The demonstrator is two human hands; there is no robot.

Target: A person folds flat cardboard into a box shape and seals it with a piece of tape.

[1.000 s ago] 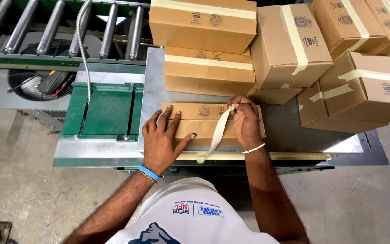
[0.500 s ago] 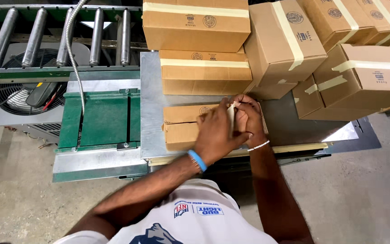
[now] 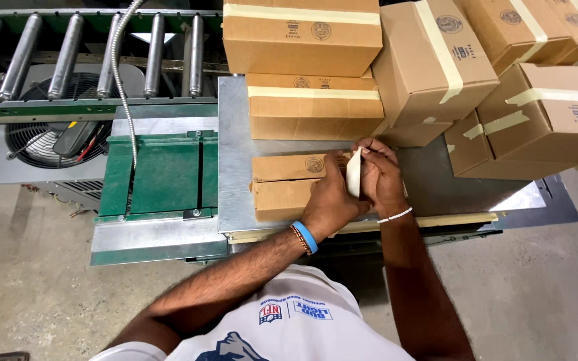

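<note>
One small flat brown cardboard box (image 3: 289, 186) lies on the grey sheet-metal bench top (image 3: 232, 147) right in front of the person, near its front edge, and a single strip of beige paper tape (image 3: 354, 175) stands up at the box's right end. Behind it, two more taped brown cartons sit stacked, the lower carton (image 3: 312, 113) under the upper carton (image 3: 300, 35), and to the right a heap of at least four more taped cartons (image 3: 503, 80) crowds the bench, running out of the picture. Five steel conveyor rollers (image 3: 112, 57) show at top left, above a green metal plate (image 3: 158, 177) and a grey fan housing (image 3: 41, 130) below. Compared with half a second ago, the left hand (image 3: 332, 200) has slid further right along the box, so more of the box top now shows bare, and the tape strip is plainer between the two hands; a second ago that hand lay flat and spread on the lid. Now the left forearm crosses in from the lower left, wrist in a blue band, palm down with fingers curled over the box's right end. The right hand (image 3: 379, 177) is close against it, bead bracelet at the wrist, thumb and fingertips pinched on the tape strip. Both hands together, touching at the box's end.
</note>
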